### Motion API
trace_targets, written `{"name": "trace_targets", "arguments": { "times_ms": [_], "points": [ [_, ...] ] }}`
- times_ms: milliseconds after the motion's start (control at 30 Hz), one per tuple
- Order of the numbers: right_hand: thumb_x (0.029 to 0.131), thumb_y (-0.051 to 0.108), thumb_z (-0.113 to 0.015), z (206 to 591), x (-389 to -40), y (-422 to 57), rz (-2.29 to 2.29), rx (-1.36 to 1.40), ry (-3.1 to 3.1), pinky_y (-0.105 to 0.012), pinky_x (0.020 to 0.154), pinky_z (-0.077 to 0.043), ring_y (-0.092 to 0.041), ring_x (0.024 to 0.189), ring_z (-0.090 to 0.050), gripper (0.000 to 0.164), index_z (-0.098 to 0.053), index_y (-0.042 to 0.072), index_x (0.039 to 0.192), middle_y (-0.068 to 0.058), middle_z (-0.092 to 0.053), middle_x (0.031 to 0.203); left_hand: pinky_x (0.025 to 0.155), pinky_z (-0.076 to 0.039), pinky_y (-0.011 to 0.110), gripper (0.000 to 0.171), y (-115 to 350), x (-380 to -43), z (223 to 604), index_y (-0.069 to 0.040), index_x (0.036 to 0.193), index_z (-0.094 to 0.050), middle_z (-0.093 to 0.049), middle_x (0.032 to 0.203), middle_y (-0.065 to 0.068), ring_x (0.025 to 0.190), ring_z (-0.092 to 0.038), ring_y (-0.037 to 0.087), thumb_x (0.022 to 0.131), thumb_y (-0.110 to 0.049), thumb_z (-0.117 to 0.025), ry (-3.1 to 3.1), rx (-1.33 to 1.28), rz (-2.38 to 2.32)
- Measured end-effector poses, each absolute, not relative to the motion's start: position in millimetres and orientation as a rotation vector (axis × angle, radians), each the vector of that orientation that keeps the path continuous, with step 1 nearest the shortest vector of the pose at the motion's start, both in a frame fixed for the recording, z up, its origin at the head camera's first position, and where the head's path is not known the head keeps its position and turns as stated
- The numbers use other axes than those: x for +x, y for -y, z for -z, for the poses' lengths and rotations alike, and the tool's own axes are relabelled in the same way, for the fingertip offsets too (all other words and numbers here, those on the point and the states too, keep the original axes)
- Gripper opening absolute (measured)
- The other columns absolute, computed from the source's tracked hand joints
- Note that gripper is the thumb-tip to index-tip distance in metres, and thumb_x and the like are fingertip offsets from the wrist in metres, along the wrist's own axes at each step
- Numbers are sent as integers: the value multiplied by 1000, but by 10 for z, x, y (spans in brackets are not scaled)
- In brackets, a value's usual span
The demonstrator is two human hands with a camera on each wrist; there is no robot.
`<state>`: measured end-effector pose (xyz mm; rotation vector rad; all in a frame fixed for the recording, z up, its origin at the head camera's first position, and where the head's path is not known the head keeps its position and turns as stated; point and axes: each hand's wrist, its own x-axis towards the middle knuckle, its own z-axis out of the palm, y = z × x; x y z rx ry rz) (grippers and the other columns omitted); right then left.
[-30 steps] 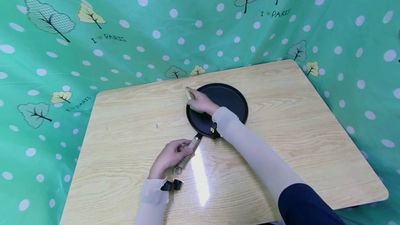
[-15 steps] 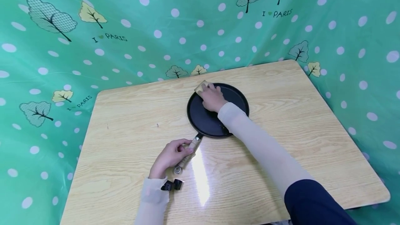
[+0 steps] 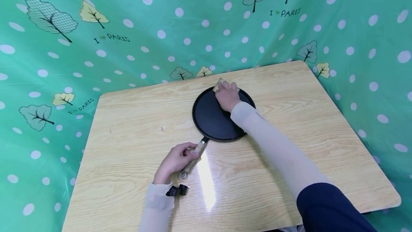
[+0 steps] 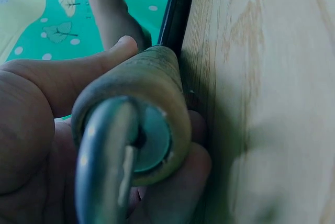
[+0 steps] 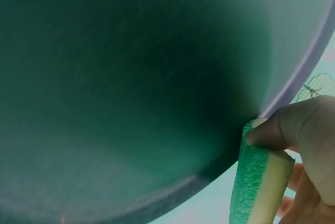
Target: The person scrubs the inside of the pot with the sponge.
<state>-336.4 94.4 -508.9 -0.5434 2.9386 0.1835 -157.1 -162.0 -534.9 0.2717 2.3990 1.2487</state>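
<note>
A round black frying pan (image 3: 212, 117) lies on the wooden table, its handle pointing toward the front left. My left hand (image 3: 176, 159) grips the tan handle (image 4: 133, 90) between thumb and fingers; the handle's metal end ring (image 4: 99, 161) faces the left wrist view. At the pan's far rim my right hand (image 3: 227, 97) holds a sponge (image 5: 261, 179) with a green scouring side and a yellowish side. The right wrist view shows the thumb on the sponge, which touches the pan's rim (image 5: 285, 96). Most of the sponge is hidden under the hand in the head view.
The wooden table (image 3: 135, 128) extends on both sides of the pan. A green dotted curtain (image 3: 173, 20) hangs behind and beside it. A small dark mark (image 3: 162, 129) shows on the tabletop left of the pan.
My right hand has moved with the sponge from the pan's left edge along the rim to its far side. The left hand and the pan have stayed in place.
</note>
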Motion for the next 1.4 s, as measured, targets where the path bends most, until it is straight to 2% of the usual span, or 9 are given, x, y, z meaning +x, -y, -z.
{"name": "trace_targets", "arguments": {
  "times_ms": [400,633,1000,1100,1233,1400],
  "points": [
    [108,4,-54,5060,-3321,-1300,-233,-528,-2918,-60,104,-27,-37,138,-34,35,-67,7,141,-20,-35,166,66,-44,29,32,1612,-1574,5354,-5,128,-72,-60,75,0,66,-54,14,99,-19,-75,-2389,236,-1242],
    [107,6,-54,5007,-3178,-1563,-170,-507,-2901,-58,100,-29,-36,126,-38,35,-66,4,140,-21,-38,163,66,-45,30,32,1609,-1576,5353,-7,128,-72,-61,75,-1,66,-55,14,99,-18,-75,-2400,231,-1232],
    [104,6,-56,4982,-2903,-1816,-122,-499,-2882,-62,98,-30,-40,126,-39,39,-64,2,142,-24,-39,162,67,-45,31,32,1611,-1585,5370,-7,129,-72,-61,76,-1,67,-55,15,99,-20,-75,-2407,220,-1228],
    [103,6,-57,4964,-2826,-1852,-110,-490,-2880,-61,97,-31,-38,120,-40,37,-66,2,139,-23,-45,157,67,-45,32,32,1613,-1580,5372,-7,128,-72,-61,76,0,68,-55,15,99,-20,-75,-2408,218,-1230],
    [101,5,-62,4935,-2705,-1894,-94,-486,-2878,-58,93,-32,-35,110,-42,28,-73,2,126,-21,-56,141,68,-46,32,32,1611,-1575,5368,-7,129,-72,-61,76,-1,68,-56,15,99,-21,-75,-2407,218,-1228],
    [98,1,-63,4885,-2550,-1921,-105,-517,-2873,-58,90,-34,-34,104,-45,22,-76,3,116,-19,-62,129,67,-46,31,32,1611,-1584,5358,-7,129,-72,-61,76,0,67,-55,15,99,-19,-75,-2402,220,-1236]
  ]
}}
